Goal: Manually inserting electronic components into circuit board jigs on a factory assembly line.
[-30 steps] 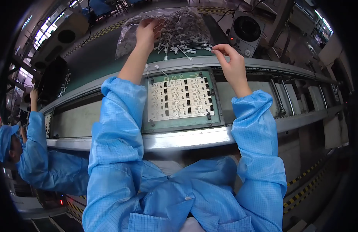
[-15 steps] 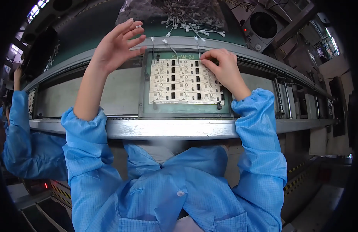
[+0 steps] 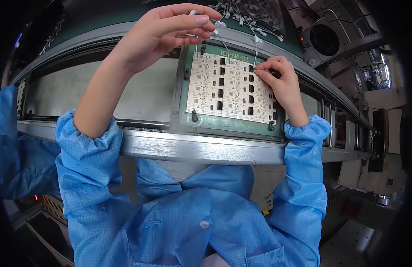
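One left hand (image 3: 148,38), one right hand (image 3: 284,82). In the left hand — one white connector (image 3: 193,13). Left of the right hand — one green fixture (image 3: 230,128), one white panel (image 3: 207,80), two unhidden columns of five black sockets (image 3: 221,82). Between the hands, three white cables (image 3: 256,52).

Metal rails (image 3: 206,147) flanking a circuit-board panel (image 3: 236,85) show a factory.

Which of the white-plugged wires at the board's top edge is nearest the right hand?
The rightmost wire, ending by the right hand; the others lie farther left.
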Demonstrator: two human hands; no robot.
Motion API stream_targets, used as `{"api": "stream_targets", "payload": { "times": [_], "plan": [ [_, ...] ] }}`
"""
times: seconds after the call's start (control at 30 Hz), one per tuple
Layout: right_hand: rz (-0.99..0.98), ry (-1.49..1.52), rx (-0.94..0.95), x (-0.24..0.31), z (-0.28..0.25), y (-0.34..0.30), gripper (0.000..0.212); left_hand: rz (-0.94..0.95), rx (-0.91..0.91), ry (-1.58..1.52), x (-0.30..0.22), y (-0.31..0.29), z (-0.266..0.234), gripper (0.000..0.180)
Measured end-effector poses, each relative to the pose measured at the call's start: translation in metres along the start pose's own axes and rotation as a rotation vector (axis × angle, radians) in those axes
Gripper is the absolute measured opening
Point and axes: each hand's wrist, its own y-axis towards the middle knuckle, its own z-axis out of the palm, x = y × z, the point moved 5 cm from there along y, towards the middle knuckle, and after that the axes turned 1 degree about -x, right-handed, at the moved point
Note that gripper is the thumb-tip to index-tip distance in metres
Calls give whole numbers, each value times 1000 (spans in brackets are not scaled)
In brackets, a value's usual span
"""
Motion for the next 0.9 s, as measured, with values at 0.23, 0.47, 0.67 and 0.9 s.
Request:
{"api": "stream_targets", "payload": {
  "times": [0.23, 0.47, 0.67, 0.9],
  "plan": [
    [-222, -305, -77, 23, -3, -6, 13, -109, 8, -120, 2, 2, -9, 39],
    [-333, -402, -65, 42, -10, -14, 14, 747, 659, -97, -22, 13, -8, 31],
    [-164, -274, 81, 19, -20, 32, 20, 692, -199, 1124, -25, -5, -5, 16],
    [80, -304, -106, 3, 12, 138, 31, 621, -87, 1408, -11, -4, 12, 16]
  ]
}}
